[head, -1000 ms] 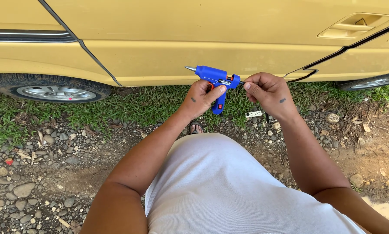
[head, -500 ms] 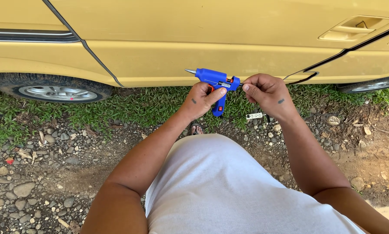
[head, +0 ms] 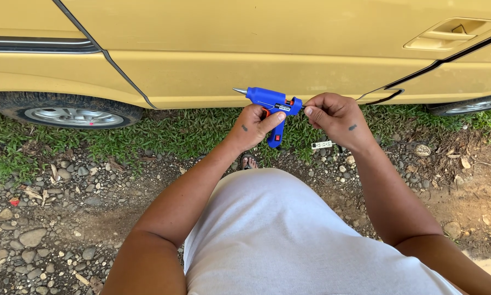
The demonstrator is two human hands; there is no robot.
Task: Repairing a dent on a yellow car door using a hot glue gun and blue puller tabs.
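Two hands: both up at chest height, meeting on one small tool in front of a yellow car (head: 289,38).
Left hand (head: 254,127): wrapped around the handle of the blue glue gun (head: 271,104), fingers closed on it, thumb lying up along the grip — metal nozzle pointing left, toward the car's lower panel.
Right hand (head: 333,116): at the rear of the gun, thumb and forefinger pinched together right at the back opening; whatever sits between them is too small to make out — a clear stick perhaps, but I cannot tell.
Gun's place: held in the air, just short of the door sill, above the grass strip (head: 163,134) and the gravel (head: 54,218).
Step in hand: looks like work at the back end of the gun, feeding or seating something, not gluing yet — the nozzle touches nothing.
Next move calls for: a steady left grip so the gun does not twist, and a straight push along the barrel from the right fingers.
Also there: a wheel (head: 73,114) at left, a door handle (head: 453,33) at top right, a small white strip (head: 321,145) lying on the ground below the hands.
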